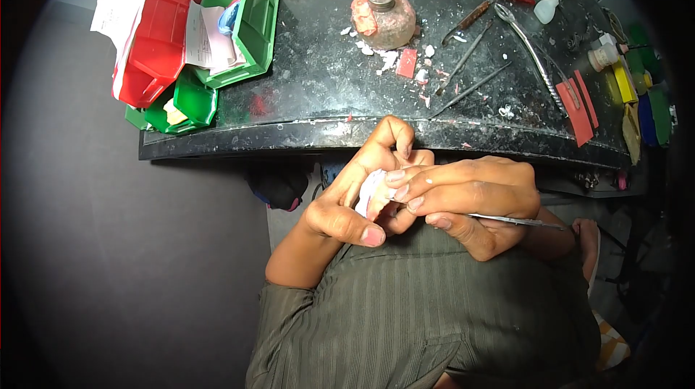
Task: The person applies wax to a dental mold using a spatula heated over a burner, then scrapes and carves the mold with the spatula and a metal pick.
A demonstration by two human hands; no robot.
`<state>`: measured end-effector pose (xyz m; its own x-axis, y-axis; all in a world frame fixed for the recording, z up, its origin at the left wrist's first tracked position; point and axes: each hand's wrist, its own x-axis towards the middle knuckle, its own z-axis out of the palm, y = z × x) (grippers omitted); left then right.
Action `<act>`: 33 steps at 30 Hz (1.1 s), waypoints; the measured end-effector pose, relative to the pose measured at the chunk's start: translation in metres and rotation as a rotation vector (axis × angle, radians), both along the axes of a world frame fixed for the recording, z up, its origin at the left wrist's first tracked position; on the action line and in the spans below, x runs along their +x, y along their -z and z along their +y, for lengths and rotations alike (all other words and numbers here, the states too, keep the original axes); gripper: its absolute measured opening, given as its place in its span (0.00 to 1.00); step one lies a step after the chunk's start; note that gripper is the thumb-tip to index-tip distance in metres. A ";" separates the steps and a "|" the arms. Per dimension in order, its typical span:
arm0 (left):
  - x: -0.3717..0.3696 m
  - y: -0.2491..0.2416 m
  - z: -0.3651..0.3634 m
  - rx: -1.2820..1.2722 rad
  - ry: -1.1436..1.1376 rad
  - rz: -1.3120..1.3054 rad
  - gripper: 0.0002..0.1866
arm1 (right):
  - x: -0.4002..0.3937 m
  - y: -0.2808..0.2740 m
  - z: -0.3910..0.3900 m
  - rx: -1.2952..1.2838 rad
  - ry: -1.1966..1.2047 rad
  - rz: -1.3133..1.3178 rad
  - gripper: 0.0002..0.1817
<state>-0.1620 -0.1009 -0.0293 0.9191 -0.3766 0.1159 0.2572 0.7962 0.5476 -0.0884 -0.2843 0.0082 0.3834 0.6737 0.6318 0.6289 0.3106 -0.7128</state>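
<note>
My left hand (pixel 340 209) is closed around a small dental model (pixel 371 192), white with a pinkish part, just in front of the bench edge. Its thumb lies along the near side of the model. My right hand (pixel 489 197) grips a thin metal carving tool (pixel 517 221), whose shank sticks out to the right below the fingers. The right fingertips meet the model on its right side. Those fingers hide the tool's working tip and part of the model.
On the dark bench (pixel 311 92) stands a glass spirit lamp (pixel 384 23) among wax scraps. Slim tools (pixel 470 89), a metal instrument (pixel 532 49) and red wax sheets (pixel 578 110) lie to the right. Green (pixel 257 27) and red bins (pixel 153 45) stand at the left.
</note>
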 end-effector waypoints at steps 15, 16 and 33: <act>-0.002 0.001 -0.002 0.030 -0.003 0.022 0.38 | -0.001 -0.006 -0.002 -0.024 -0.024 0.142 0.05; -0.002 0.001 -0.002 0.030 -0.004 0.022 0.38 | -0.001 -0.006 -0.001 -0.024 -0.025 0.142 0.05; 0.002 0.011 -0.002 1.088 -0.883 -0.529 0.23 | 0.017 0.016 -0.019 0.257 0.059 0.452 0.21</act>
<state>-0.1595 -0.1025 -0.0405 0.8328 0.1442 0.5344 -0.4886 -0.2623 0.8322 -0.0719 -0.3032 -0.0077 0.6885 0.4876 0.5368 0.2981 0.4845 -0.8224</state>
